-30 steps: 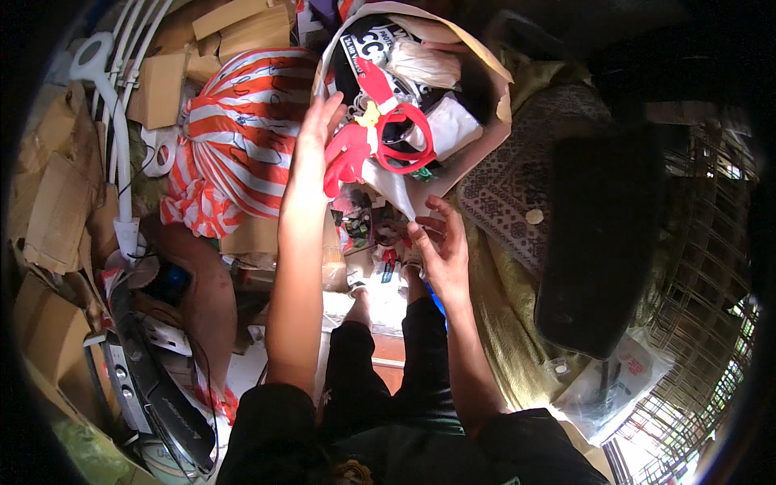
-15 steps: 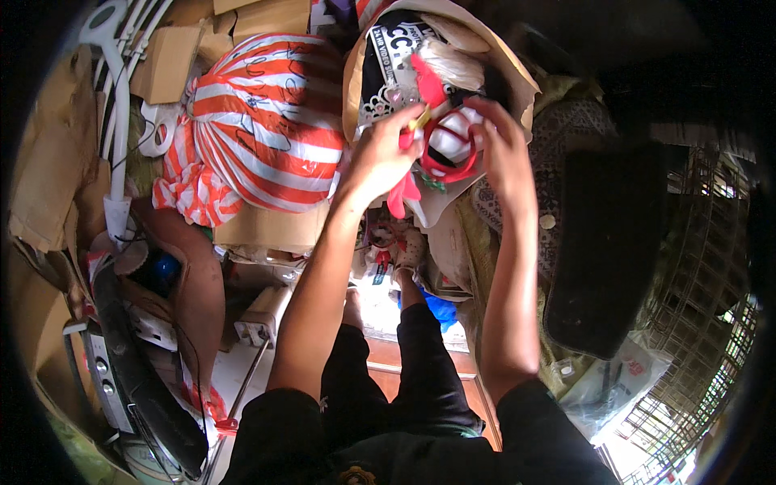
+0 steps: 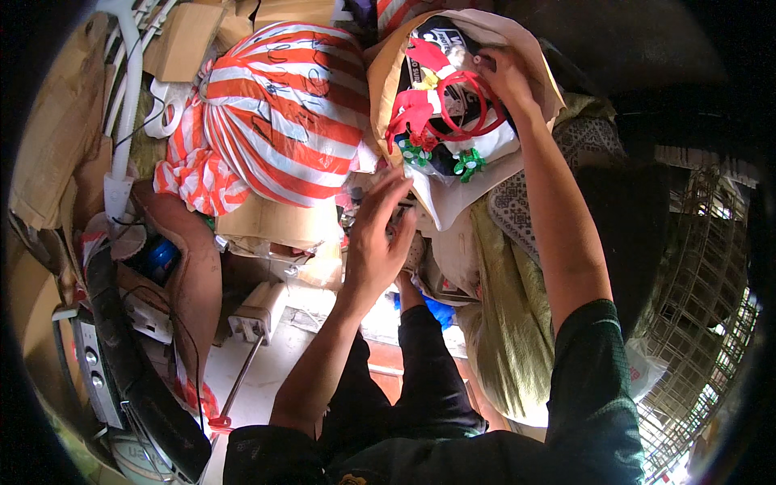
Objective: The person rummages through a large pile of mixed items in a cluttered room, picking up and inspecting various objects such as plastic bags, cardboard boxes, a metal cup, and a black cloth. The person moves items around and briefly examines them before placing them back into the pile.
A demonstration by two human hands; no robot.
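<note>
A large brown paper bag [image 3: 388, 85] gapes at the top centre. Inside it lie red hoop headbands [image 3: 495, 120] with red and white felt pieces [image 3: 416, 109], green glittery ornaments [image 3: 469, 165] and a black printed plastic wrapper [image 3: 443, 36]. My right hand [image 3: 511, 81] reaches into the bag's far right side, beside the headbands. Its fingers are curled beside something whitish, and what they hold, if anything, is hidden. Below the bag's near left edge, my left hand [image 3: 378, 230] is open and holds nothing, its fingers stretched upward and thumb apart.
A bulging red-and-white striped plastic bag [image 3: 283, 113] sits left of the paper bag. Cardboard [image 3: 279, 226] lies beneath it. White poles [image 3: 125, 105] and a mannequin-like leg form [image 3: 194, 275] stand at left. An olive sack [image 3: 509, 323] and a wire rack [image 3: 695, 299] are at right.
The red headband that was between both hands now lies in the paper bag. My left hand has drawn back toward me and opened; my right hand has moved to the bag's far right side.
</note>
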